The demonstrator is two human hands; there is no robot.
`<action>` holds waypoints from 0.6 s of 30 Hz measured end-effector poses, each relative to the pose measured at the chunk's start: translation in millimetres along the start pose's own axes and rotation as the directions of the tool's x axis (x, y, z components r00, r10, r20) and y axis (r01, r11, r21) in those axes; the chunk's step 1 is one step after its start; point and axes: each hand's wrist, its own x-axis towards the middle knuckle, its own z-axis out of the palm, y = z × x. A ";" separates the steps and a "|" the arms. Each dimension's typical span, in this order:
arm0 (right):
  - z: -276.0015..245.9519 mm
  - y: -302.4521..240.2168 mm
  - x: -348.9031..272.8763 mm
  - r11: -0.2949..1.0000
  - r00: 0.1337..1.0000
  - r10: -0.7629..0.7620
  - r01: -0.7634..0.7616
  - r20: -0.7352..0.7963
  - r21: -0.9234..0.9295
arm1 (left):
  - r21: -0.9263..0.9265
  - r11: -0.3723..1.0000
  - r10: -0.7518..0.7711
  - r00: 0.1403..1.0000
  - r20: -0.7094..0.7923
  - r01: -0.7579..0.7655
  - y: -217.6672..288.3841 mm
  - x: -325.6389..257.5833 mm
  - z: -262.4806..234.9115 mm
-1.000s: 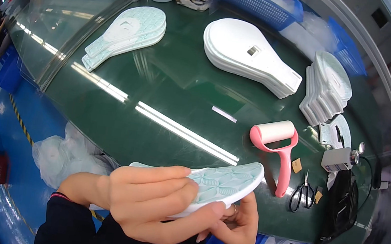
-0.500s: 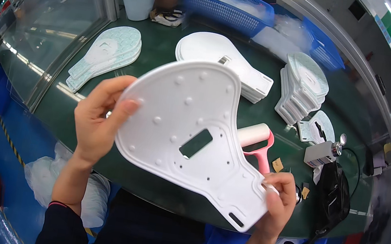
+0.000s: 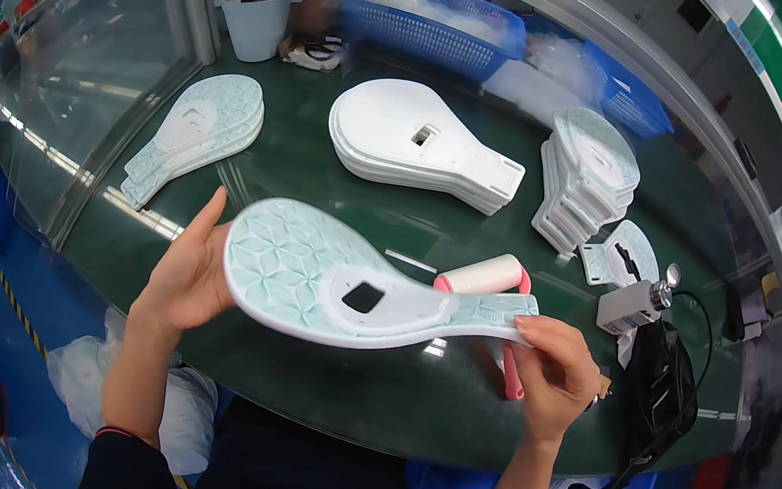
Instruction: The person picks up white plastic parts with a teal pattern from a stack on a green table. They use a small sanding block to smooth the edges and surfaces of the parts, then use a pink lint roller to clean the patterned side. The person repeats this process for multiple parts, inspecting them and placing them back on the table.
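Note:
A paddle-shaped plastic panel [image 3: 302, 267], white with a pale green petal pattern on its upper face and a dark rectangular opening, is held tilted above the green table. My right hand [image 3: 559, 371] pinches its narrow end between thumb and fingers. My left hand [image 3: 190, 270] is open at the wide end, thumb stretched upward, palm against the rim; its other fingers are partly hidden by the panel. Behind the narrow end lies a lint roller [image 3: 483, 274] with a white roll and pink handle, partly covered by the panel.
Stacked panels stand at the far left [image 3: 212, 122], far middle [image 3: 385, 117] and far right [image 3: 592, 168]. A white bottle [image 3: 626, 308] and a black pouch [image 3: 663, 386] are at right. A blue basket [image 3: 433, 28] and a light bucket [image 3: 254, 27] stand at the back.
The panel has turned over from its plain white studded side to its patterned side and is lower. My left thumb has come off its rim; my right hand still grips the narrow end.

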 end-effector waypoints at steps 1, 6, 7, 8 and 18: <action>-3.1 -0.6 0.4 0.998 0.999 -0.035 0.036 0.010 -0.054 | 0.053 0.998 -0.026 0.987 0.157 0.018 -0.7 -0.3 -9.7; -8.6 -5.7 4.7 0.992 0.990 -0.126 0.125 0.063 0.014 | 0.397 0.907 0.122 0.990 0.077 -0.142 -9.3 8.3 3.3; -5.4 -9.1 8.2 0.988 0.990 -0.131 0.126 0.060 0.086 | 0.458 0.880 0.120 0.992 0.046 -0.127 -12.5 11.2 4.8; -2.5 -11.9 9.9 0.980 0.989 -0.136 0.126 0.057 0.157 | 0.518 0.848 0.120 0.993 0.014 -0.110 -14.7 13.4 5.5; 8.0 -18.3 32.2 0.952 0.953 0.294 -0.284 -0.080 0.115 | 0.522 0.784 0.352 0.933 0.070 -0.335 0.8 17.2 8.7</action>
